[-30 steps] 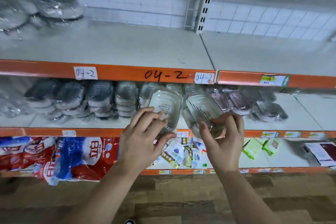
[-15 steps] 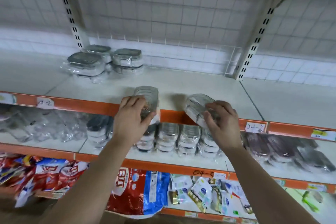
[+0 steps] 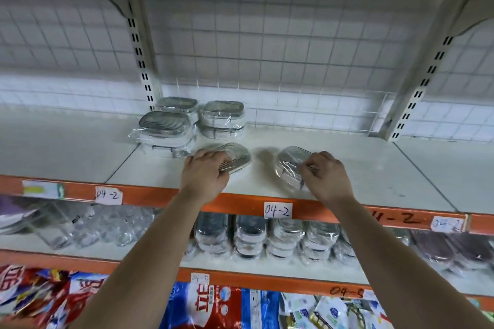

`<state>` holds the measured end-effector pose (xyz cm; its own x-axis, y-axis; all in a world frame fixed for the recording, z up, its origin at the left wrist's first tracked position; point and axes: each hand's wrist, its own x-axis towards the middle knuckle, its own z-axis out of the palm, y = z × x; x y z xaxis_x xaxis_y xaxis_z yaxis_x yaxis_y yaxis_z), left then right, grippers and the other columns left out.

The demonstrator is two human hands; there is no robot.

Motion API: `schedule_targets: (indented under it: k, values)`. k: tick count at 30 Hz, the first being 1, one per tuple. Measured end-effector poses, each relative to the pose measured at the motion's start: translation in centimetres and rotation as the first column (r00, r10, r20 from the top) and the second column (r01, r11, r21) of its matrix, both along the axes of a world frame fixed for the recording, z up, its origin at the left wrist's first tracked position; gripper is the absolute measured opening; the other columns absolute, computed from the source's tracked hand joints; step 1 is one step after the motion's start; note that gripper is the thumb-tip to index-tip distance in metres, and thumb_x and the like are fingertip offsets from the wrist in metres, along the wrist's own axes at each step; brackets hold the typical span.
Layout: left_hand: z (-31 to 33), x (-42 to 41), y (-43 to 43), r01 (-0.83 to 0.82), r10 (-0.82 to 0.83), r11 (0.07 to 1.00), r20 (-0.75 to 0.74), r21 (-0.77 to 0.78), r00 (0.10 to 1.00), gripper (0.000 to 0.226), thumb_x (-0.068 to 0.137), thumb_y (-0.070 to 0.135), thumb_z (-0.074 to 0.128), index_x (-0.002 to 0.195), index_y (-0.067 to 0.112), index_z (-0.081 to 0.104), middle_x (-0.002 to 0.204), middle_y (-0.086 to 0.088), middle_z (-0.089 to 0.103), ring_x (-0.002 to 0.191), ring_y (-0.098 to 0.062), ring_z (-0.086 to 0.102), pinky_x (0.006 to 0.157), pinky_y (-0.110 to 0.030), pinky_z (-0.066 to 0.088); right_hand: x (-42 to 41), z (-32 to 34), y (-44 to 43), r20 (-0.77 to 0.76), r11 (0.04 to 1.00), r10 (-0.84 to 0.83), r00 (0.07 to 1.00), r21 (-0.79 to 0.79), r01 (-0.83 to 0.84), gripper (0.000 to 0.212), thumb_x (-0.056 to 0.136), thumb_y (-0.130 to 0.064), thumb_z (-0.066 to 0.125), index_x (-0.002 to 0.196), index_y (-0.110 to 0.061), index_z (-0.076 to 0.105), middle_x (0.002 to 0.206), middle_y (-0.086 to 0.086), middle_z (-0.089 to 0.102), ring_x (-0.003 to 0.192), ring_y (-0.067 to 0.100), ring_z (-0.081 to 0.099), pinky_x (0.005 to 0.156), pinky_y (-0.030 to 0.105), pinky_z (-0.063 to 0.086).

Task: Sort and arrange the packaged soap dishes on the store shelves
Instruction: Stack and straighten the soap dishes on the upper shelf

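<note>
Clear film-wrapped dishes are now at the top shelf, up from the row below. Left hand curls over the left dish; right hand pinches the right dish, seemingly tilted. Placement by the back stack looks near.

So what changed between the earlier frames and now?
The left hand and right hand raised the left soap dish and right soap dish from lower down to the upper shelf, near the stacked dishes. Both grips held; the stack stayed.
</note>
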<state>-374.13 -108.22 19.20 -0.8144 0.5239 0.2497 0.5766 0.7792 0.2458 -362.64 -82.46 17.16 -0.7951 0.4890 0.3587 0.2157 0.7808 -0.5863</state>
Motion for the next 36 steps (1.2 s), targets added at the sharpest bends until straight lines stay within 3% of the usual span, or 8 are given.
schedule_targets:
  k: [2,4,7,11,15,24,30,36]
  values:
    - [-0.2,-0.3,0.1,0.003,-0.003,1.0,-0.023,0.01,1.0,0.067,0.078,0.066,0.034,0.128,0.027,0.058,0.133,0.004,0.06,0.132,-0.02,0.041,0.103,-0.034,0.027,-0.8,-0.2,-0.2,0.0,0.998,-0.054,0.999,0.037,0.054,0.039,0.082,-0.058,0.051,0.081,-0.02,0.061,0.093,0.002,0.057,0.093,0.038,0.056,0.078,0.041,0.049]
    - [-0.3,-1.2,0.4,-0.008,0.008,1.0,-0.083,0.0,0.997,0.063,0.081,0.071,0.047,0.124,0.026,0.059,0.13,0.004,0.061,0.127,-0.021,0.047,0.101,-0.035,0.032,-1.7,-0.5,-0.3,0.009,0.992,-0.102,0.995,0.077,0.101,0.038,0.085,-0.055,0.059,0.08,-0.018,0.059,0.093,0.004,0.055,0.091,0.037,0.054,0.074,0.037,0.042]
    - [-0.1,-2.7,1.0,-0.023,0.016,0.998,-0.131,-0.054,0.991,0.049,0.088,0.057,0.061,0.125,0.025,0.055,0.129,0.006,0.06,0.123,-0.02,0.052,0.1,-0.033,0.035,-2.4,-1.2,-0.3,-0.035,0.983,-0.14,0.99,0.117,0.143,0.034,0.086,-0.046,0.066,0.082,-0.013,0.058,0.094,0.007,0.054,0.091,0.037,0.052,0.074,0.036,0.038]
    - [0.0,-4.5,1.9,0.018,-0.018,1.0,-0.089,-0.005,0.996,0.032,0.089,0.036,0.068,0.115,0.023,0.054,0.122,0.007,0.063,0.115,-0.02,0.055,0.097,-0.032,0.03,-2.3,-2.1,-0.3,-0.117,0.978,-0.124,0.985,0.155,0.141,0.048,0.082,-0.06,0.046,0.089,-0.014,0.058,0.094,0.005,0.059,0.09,0.035,0.054,0.077,0.037,0.039]
    - [-0.9,-6.0,2.6,0.024,-0.022,1.0,-0.118,0.02,0.993,0.033,0.093,0.02,0.064,0.124,0.024,0.054,0.131,0.009,0.058,0.129,-0.016,0.043,0.102,-0.031,0.025,-2.3,-2.1,-0.5,-0.162,0.968,-0.127,0.979,0.196,0.158,0.053,0.084,-0.058,0.045,0.097,-0.012,0.068,0.099,0.007,0.064,0.094,0.038,0.057,0.085,0.042,0.045]
    - [-1.2,-8.0,3.6,-0.01,0.004,0.999,-0.117,-0.05,0.993,0.035,0.092,0.003,0.056,0.124,0.017,0.051,0.133,-0.002,0.053,0.131,-0.024,0.039,0.097,-0.036,0.043,-1.9,-1.8,-1.3,-0.214,0.948,-0.145,0.966,0.251,0.198,0.055,0.081,-0.061,0.05,0.095,-0.013,0.074,0.099,0.009,0.065,0.098,0.041,0.053,0.08,0.045,0.05]
    - [-1.0,-8.2,3.6,0.013,-0.022,0.998,-0.132,-0.067,0.991,0.039,0.092,-0.001,0.052,0.127,0.016,0.047,0.138,-0.003,0.05,0.133,-0.025,0.036,0.102,-0.032,0.035,-2.1,-1.9,-1.2,-0.134,0.937,-0.13,0.982,0.306,0.166,0.061,0.068,-0.065,0.053,0.102,-0.018,0.071,0.112,0.006,0.063,0.104,0.044,0.051,0.083,0.05,0.05]
    - [-1.3,-6.8,1.5,0.146,-0.145,0.989,-0.12,-0.003,0.982,0.046,0.101,0.01,0.048,0.146,0.014,0.041,0.151,-0.004,0.043,0.143,-0.023,0.031,0.114,-0.032,0.025,-2.0,-1.9,-1.1,-0.104,0.946,-0.055,0.993,0.314,0.085,0.057,0.073,-0.059,0.06,0.107,-0.014,0.071,0.114,0.01,0.063,0.106,0.042,0.051,0.087,0.049,0.051]
